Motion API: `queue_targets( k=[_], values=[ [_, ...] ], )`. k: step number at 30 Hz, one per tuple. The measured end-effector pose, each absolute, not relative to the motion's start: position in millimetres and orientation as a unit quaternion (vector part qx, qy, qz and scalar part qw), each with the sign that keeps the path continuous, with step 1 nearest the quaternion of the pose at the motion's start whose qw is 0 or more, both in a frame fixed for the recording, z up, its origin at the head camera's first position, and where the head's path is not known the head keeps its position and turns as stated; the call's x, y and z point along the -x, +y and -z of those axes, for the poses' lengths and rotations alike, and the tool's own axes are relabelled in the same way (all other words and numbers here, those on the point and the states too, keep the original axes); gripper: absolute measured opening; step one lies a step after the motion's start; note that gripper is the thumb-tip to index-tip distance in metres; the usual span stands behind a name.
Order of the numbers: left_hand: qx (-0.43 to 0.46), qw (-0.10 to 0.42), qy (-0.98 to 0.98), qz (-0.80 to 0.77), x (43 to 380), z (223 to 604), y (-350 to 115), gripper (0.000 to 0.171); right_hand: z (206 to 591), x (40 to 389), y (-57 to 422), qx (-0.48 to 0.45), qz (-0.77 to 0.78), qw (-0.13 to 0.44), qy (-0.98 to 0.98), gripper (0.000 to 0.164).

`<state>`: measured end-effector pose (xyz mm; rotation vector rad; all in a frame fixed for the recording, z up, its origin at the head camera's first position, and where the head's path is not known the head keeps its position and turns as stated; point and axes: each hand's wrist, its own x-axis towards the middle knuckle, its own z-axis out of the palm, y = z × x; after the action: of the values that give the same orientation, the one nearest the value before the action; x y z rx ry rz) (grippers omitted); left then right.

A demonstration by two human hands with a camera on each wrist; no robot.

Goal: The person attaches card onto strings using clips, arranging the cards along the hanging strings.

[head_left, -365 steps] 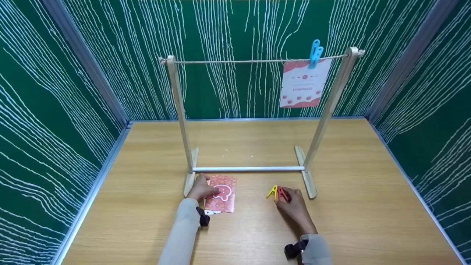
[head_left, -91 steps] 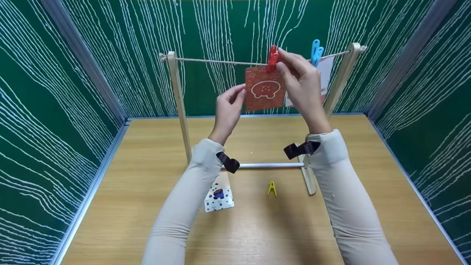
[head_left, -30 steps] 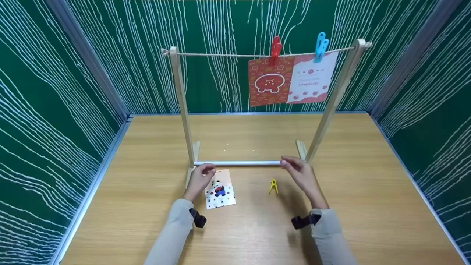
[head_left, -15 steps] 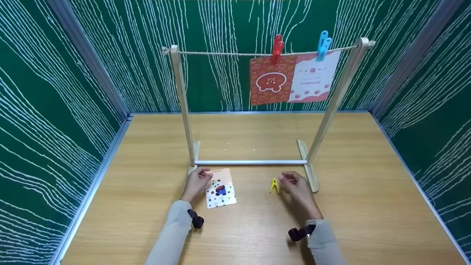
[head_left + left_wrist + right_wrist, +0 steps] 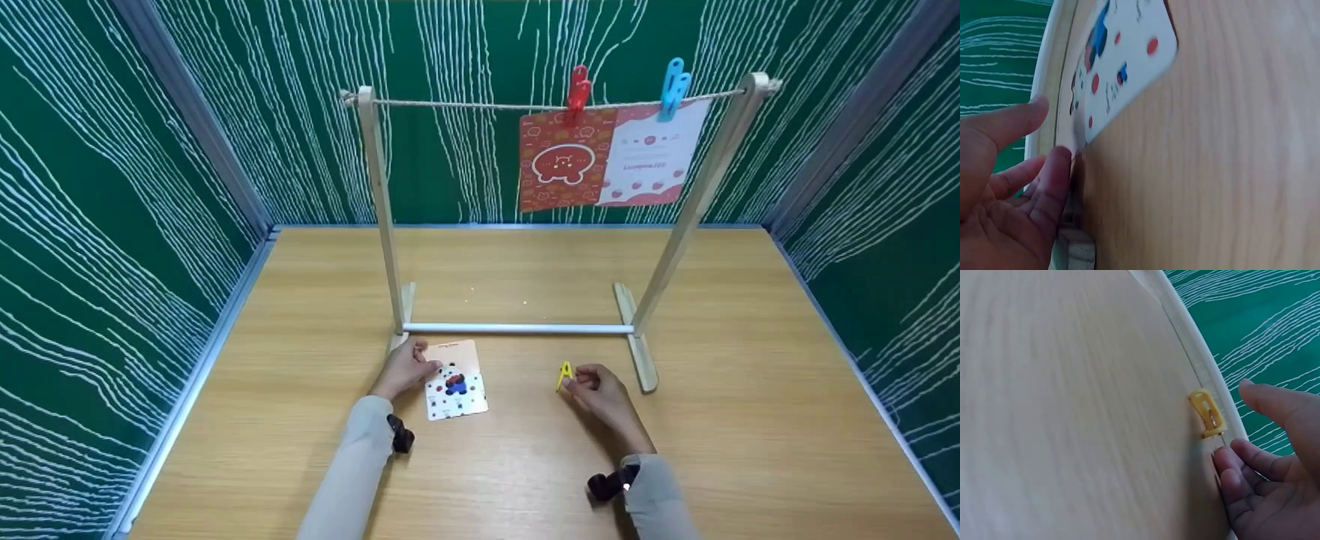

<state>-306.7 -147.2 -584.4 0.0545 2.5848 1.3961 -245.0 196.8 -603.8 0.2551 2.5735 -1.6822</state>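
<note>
My left hand (image 5: 405,371) is at the left edge of a card (image 5: 457,401) with a cartoon panda, flat on the table. In the left wrist view a fingertip meets the card's edge (image 5: 1129,84), with the thumb (image 5: 1019,121) lifted apart from it. My right hand (image 5: 606,401) is beside a yellow clothespin (image 5: 564,371), thumb overlapping its right leg in the head view. The right wrist view has thumb and fingers spread, just short of the clothespin (image 5: 1207,413). A red clothespin (image 5: 577,94) clips a red bear card (image 5: 559,195) to the rope (image 5: 465,105).
A wooden stand with a left post (image 5: 382,202), a right post (image 5: 697,202) and a white crossbar (image 5: 517,328) stands behind the hands. A blue clothespin (image 5: 673,90) holds a strawberry card (image 5: 649,157) near the right post. Small crumbs dot the table (image 5: 517,465).
The red bear card was clipped to the rope with the red clothespin and released. Both hands then came down, left to the panda card, right to the yellow clothespin. The camera view has shifted slightly.
</note>
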Motion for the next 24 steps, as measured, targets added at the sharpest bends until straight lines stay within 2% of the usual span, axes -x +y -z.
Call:
queue_targets(
  k=[14,24],
  values=[
    [0.013,0.140,0.896,-0.422,309,576,-146,0.062,611,245,189,-0.070,0.518,0.047,0.851,0.052],
    [0.018,0.138,0.915,-0.377,311,572,-135,0.061,614,246,182,-0.062,0.467,-0.003,0.882,0.049]
  ],
)
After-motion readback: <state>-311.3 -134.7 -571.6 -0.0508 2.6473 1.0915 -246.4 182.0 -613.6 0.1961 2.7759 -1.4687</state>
